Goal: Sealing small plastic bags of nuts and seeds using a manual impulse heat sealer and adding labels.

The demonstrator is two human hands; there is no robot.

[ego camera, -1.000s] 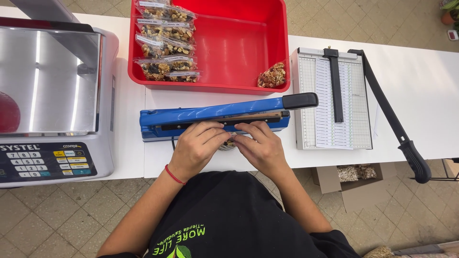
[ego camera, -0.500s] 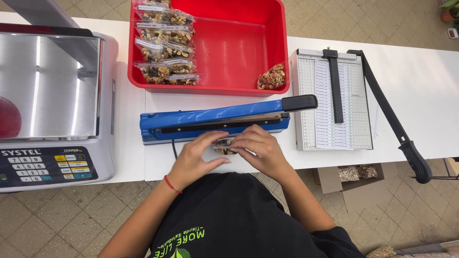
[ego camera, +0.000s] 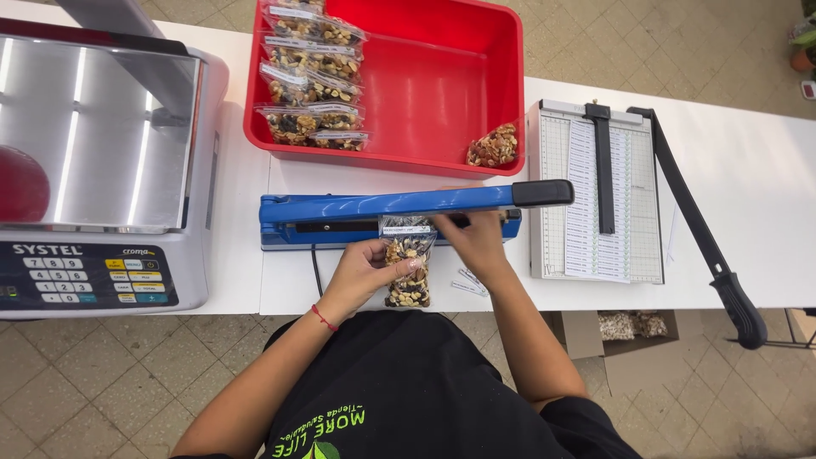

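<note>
My left hand point(ego camera: 361, 274) grips a small clear bag of mixed nuts point(ego camera: 408, 265) by its left side. The bag lies on the white table with its top edge at the jaw of a blue heat sealer point(ego camera: 340, 209), whose arm is raised a little. My right hand point(ego camera: 478, 245) reaches in from the right. Its fingertips pinch the bag's top right corner, just under the sealer arm and left of the arm's black handle point(ego camera: 544, 193).
Behind the sealer is a red tray point(ego camera: 382, 158) with several filled nut bags point(ego camera: 310, 85) and a loose heap of nuts point(ego camera: 493, 146). A steel scale point(ego camera: 102, 170) stands at left, a paper cutter point(ego camera: 595, 195) at right. Small labels point(ego camera: 467, 280) lie by my right wrist.
Both hands lifted off the sealer arm and drew the bag towards me. Now the bag lies flat with its top at the jaw, and my right hand has shifted right.
</note>
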